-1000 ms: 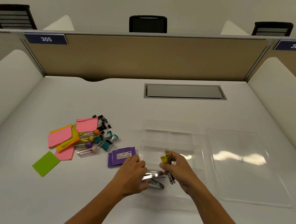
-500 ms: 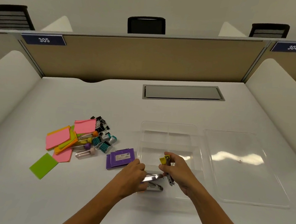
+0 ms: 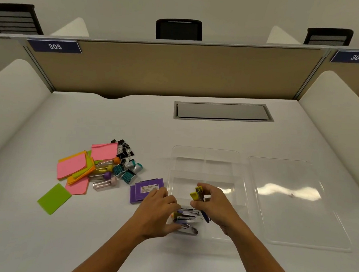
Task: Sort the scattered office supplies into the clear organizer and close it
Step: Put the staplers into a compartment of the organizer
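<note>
Staplers — going into organizer, near compartment.
Rigid, light, slick metal (hold by sides); left hand grip closed on them, right hand pinching a yellow one.

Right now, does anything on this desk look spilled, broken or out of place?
Nothing looks damaged. The sticky notes and clips lie jumbled left of the clear organizer, unsorted, and its lid lies flat on its right.

Clear organizer open on the desk, lid flat just right of it. Small staplers in its near compartment. Sticky notes, clips heaped well left.
</note>
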The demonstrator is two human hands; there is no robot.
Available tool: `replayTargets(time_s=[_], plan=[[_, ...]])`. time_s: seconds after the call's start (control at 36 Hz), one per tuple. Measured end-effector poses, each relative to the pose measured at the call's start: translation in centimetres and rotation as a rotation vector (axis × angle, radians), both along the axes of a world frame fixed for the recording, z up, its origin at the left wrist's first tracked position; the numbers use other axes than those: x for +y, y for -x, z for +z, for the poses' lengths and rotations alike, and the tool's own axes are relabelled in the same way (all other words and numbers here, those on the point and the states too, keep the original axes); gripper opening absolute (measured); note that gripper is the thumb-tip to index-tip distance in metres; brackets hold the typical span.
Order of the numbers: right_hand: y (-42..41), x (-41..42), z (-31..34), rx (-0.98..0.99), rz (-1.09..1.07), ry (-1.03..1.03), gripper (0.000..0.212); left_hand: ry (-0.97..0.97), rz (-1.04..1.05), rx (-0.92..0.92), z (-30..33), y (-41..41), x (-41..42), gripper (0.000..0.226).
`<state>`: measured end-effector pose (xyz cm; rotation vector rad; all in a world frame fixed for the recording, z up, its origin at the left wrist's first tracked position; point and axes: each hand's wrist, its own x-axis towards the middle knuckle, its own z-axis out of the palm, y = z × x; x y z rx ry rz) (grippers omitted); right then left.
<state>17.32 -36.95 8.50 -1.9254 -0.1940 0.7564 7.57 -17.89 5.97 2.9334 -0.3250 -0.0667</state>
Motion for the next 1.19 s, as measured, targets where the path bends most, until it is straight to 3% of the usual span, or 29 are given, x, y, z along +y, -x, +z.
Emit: replayTargets(time_s=[0.14, 0.22, 0.36, 0.53, 0.78, 1.19], plan=[[0.2, 0.1, 0.1, -0.019, 0.020, -0.012, 0.039, 0.040, 0.067, -0.022, 0.3, 0.3, 0.3, 0.055], [0.3, 0.0, 0.1, -0.042, 0.022, -0.016, 0.034, 0.051, 0.128, -0.017, 0.1, 0.5, 0.5, 0.047], [0.5, 0.2, 0.1, -0.084, 0.067, 0.037, 0.042, 0.115, 0.244, -0.030, -0.3, 0.5, 0.3, 0.037], [1.0, 0.8, 0.2, -0.124, 0.285, 0.141, 0.047, 0.200, 0.305, -0.036, -0.7, 0.6, 0.0, 0.037], [3.6, 1.8, -0.8, -0.329, 0.495, 0.383, 0.055, 0.367, 0.422, -0.095, -1.5, 1.2, 0.1, 0.035], [4.2, 1.8, -1.1, -0.414, 0.594, 0.544, 0.070, 0.459, 0.565, -0.131, -3.1, 2.0, 1.4, 0.037]])
